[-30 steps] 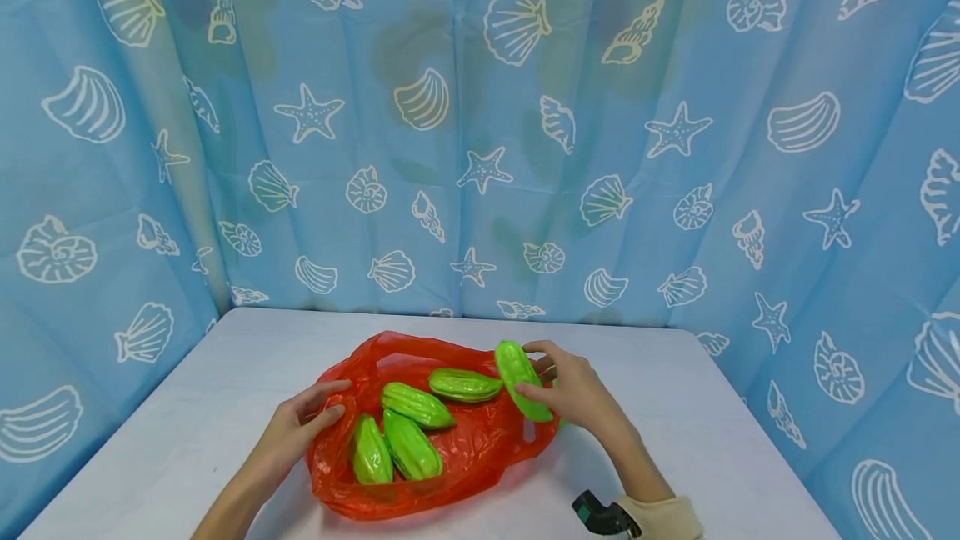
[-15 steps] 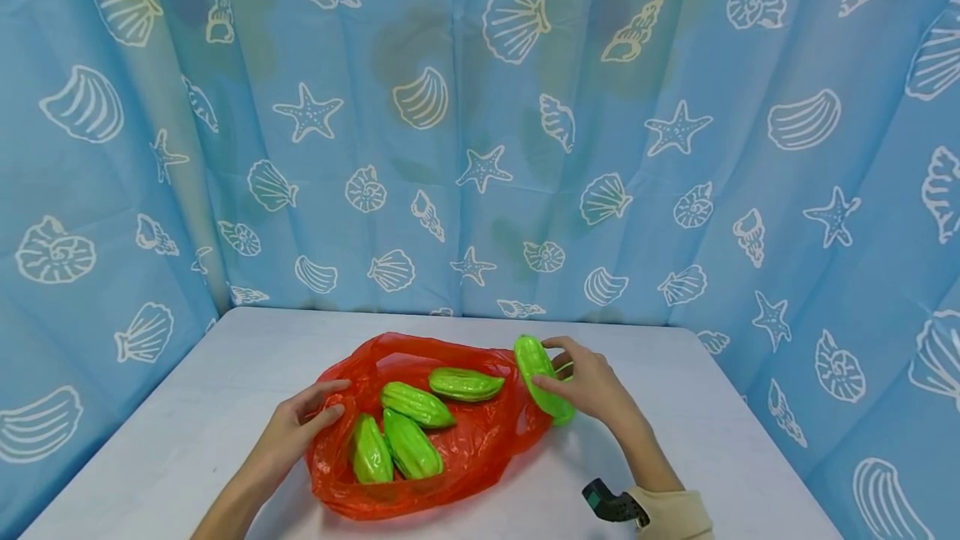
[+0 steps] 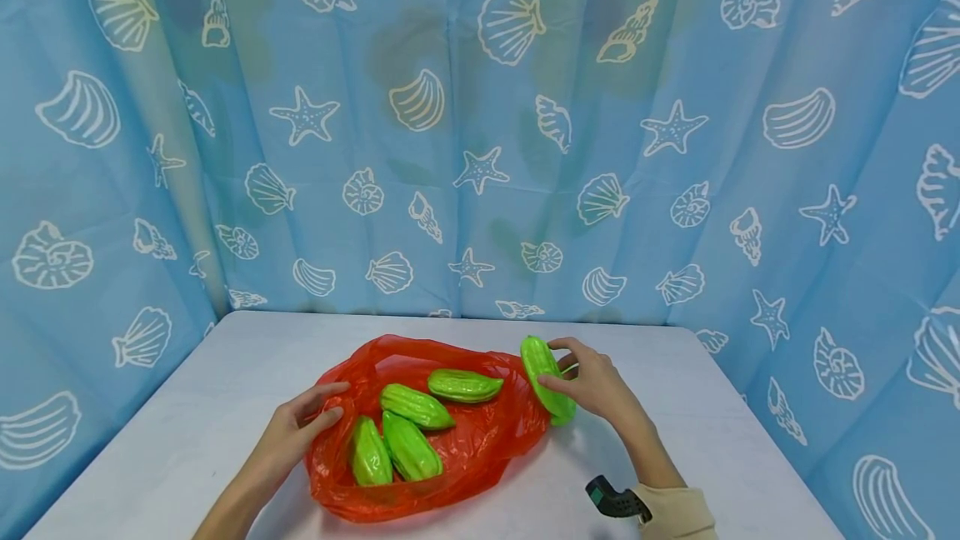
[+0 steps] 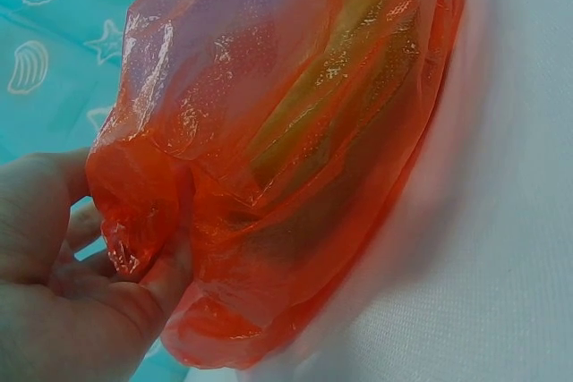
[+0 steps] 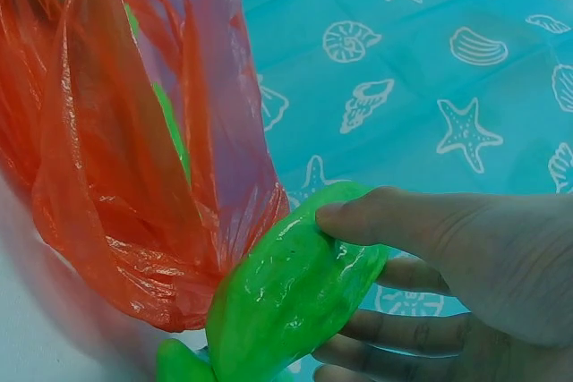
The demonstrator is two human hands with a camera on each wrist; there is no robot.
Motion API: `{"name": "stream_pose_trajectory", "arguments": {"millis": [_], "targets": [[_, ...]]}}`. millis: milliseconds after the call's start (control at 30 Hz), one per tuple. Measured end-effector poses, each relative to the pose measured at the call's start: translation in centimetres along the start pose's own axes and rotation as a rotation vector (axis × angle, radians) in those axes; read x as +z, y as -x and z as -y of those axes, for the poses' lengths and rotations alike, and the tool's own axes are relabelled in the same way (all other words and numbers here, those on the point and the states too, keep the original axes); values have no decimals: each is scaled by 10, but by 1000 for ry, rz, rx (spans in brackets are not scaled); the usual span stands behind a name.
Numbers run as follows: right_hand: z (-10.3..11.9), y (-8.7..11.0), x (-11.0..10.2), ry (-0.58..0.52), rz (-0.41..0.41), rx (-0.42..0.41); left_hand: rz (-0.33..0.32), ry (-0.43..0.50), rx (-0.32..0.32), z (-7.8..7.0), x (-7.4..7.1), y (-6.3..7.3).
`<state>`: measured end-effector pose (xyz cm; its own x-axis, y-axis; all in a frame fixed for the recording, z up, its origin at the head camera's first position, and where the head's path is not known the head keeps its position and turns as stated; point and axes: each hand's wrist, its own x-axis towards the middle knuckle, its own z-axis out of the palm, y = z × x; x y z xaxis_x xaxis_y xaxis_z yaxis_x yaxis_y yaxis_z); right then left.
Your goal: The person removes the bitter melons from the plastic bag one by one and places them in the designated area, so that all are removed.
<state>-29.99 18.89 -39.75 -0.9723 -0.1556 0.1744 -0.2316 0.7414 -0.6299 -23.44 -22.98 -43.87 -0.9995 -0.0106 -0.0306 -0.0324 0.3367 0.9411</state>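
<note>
In the head view a red plastic bag (image 3: 480, 457) lies on its side with its mouth spread. Several bright green, ridged gourds (image 3: 464, 386) rest inside it. My left hand (image 3: 296, 423) holds the bag's left rim; in the left wrist view red film is bunched between thumb and fingers (image 4: 166, 279). At the bag's right end, my right hand (image 3: 596, 382) grips another green gourd (image 3: 542, 369), tilted, thumb on its near side and fingers behind. Part of a further green gourd (image 5: 183, 364) shows below the held one in the right wrist view, mostly hidden.
A white table (image 3: 660, 440) carries everything. Behind and beside it hangs a blue curtain (image 3: 480, 223) with white shell and starfish prints. A dark strap device (image 3: 615, 498) sits at the right wrist by a beige sleeve (image 3: 675, 513).
My right hand has carried the gourd rightward, from over the bag's right rim to just outside it. The left hand stays on the bag, and the gourds inside have not moved.
</note>
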Motion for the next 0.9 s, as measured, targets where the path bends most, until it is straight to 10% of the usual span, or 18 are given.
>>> {"name": "stream_pose_trajectory", "arguments": {"millis": [900], "targets": [[-22,-3,-18,42,-26,93,0,6,-5,-1,0,0]]}}
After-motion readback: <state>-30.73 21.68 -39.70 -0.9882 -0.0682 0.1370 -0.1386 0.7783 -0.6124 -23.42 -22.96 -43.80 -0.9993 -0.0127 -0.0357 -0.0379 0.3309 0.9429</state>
